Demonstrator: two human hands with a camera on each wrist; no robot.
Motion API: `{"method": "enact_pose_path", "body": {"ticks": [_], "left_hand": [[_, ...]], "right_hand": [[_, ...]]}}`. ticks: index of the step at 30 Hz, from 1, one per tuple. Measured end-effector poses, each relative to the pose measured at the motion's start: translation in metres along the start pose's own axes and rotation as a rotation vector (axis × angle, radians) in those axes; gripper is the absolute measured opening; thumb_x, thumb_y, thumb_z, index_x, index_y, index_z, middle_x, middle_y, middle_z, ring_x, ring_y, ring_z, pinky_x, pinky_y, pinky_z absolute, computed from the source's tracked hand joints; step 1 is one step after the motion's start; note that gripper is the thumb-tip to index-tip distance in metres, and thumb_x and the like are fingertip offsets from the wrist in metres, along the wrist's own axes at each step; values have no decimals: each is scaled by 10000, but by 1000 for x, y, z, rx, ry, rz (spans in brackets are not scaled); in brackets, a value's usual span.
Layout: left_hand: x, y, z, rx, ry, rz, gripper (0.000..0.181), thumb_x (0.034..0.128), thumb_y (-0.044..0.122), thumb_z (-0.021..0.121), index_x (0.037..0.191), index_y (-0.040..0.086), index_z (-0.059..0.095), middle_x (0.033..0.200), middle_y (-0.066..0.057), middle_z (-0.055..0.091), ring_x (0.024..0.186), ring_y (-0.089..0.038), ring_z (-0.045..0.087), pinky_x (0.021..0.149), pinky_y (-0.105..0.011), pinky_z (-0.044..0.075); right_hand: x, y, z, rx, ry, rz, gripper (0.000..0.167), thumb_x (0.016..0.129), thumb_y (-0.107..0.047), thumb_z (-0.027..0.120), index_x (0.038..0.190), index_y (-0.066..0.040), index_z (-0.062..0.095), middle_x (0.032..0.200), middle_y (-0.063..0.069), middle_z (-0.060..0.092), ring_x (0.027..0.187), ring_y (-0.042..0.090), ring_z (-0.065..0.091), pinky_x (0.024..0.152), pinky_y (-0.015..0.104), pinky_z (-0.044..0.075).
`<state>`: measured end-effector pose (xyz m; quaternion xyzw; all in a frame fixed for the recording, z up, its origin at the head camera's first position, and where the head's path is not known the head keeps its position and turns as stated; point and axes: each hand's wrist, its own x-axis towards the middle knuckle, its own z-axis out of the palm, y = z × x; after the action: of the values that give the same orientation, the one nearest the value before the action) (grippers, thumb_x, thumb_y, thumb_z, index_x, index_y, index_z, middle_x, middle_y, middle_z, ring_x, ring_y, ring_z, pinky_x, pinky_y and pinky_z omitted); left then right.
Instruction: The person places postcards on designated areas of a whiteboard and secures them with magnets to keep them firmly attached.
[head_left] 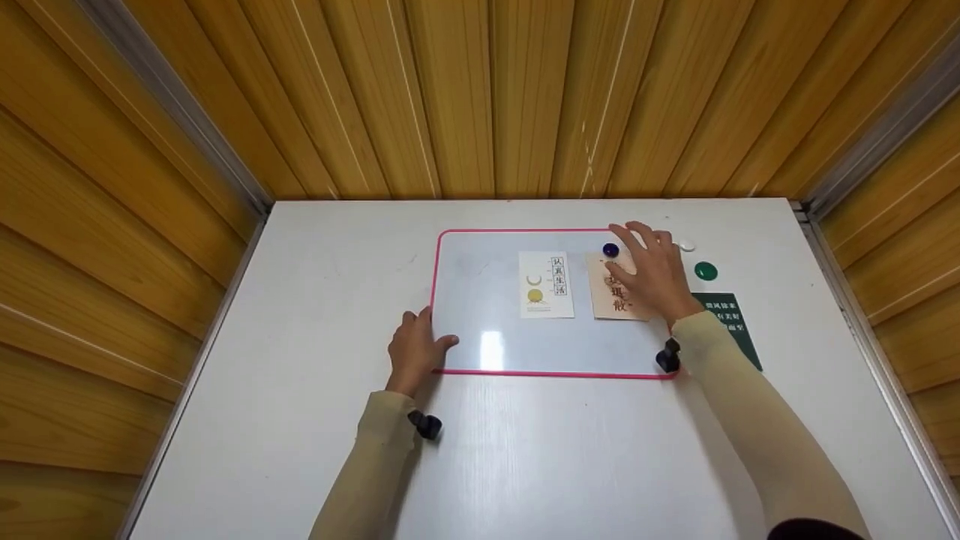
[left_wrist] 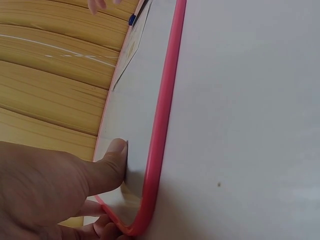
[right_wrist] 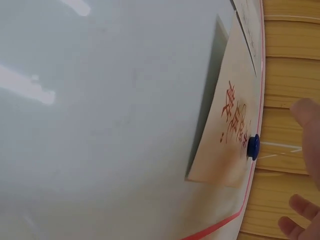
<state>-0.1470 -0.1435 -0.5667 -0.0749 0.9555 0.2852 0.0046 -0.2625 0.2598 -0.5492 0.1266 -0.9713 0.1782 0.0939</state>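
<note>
A whiteboard (head_left: 480, 300) with a pink-red rim lies on the table. My left hand (head_left: 412, 349) grips its lower left side, the thumb (left_wrist: 111, 167) on the face and the fingers curled at the rim. On the board's right part is a peach card (head_left: 602, 304) with brown characters, under a round blue magnet (head_left: 610, 250) at its top edge. My right hand (head_left: 656, 270) is over this card with spread fingers, holding nothing; in the right wrist view its fingers stand apart from the blue magnet (right_wrist: 254, 147). A white card (head_left: 546, 285) sits left of the peach one.
Right of the board lie a green round magnet (head_left: 706, 271), a white one (head_left: 686, 245) and a dark green card (head_left: 739, 330), partly behind my right forearm. Wood-look panels (head_left: 517, 97) enclose the white table (head_left: 525, 457) at the back and sides.
</note>
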Motion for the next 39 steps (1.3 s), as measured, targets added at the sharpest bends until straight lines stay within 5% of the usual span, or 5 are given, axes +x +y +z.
{"method": "enact_pose_path", "body": {"ticks": [6, 18, 39], "left_hand": [[0, 1, 0, -3, -11, -9, 692, 835, 299, 877, 1407, 30, 595, 1060, -142, 597, 882, -270, 605, 813, -454, 532], [0, 1, -1, 1, -13, -20, 718, 830, 307, 879, 1414, 10, 583, 1087, -154, 601, 918, -288, 623, 835, -458, 536], [0, 0, -1, 1, -10, -5, 716, 833, 310, 876, 1411, 5, 583, 1091, -167, 603, 902, -287, 620, 828, -468, 543]], "right_hand": [[0, 16, -2, 18, -23, 36, 811, 943, -396, 738, 1616, -379, 286, 1658, 109, 267, 1427, 451, 291, 1119, 688, 260], [-2, 45, -8, 13, -79, 104, 871, 931, -408, 745, 1635, -315, 241, 1646, 207, 207, 1410, 525, 247, 1137, 701, 197], [-19, 91, -20, 9, -173, 259, 868, 943, -422, 717, 1610, -91, 273, 1553, 333, 279, 1321, 613, 263, 1078, 750, 196]]}}
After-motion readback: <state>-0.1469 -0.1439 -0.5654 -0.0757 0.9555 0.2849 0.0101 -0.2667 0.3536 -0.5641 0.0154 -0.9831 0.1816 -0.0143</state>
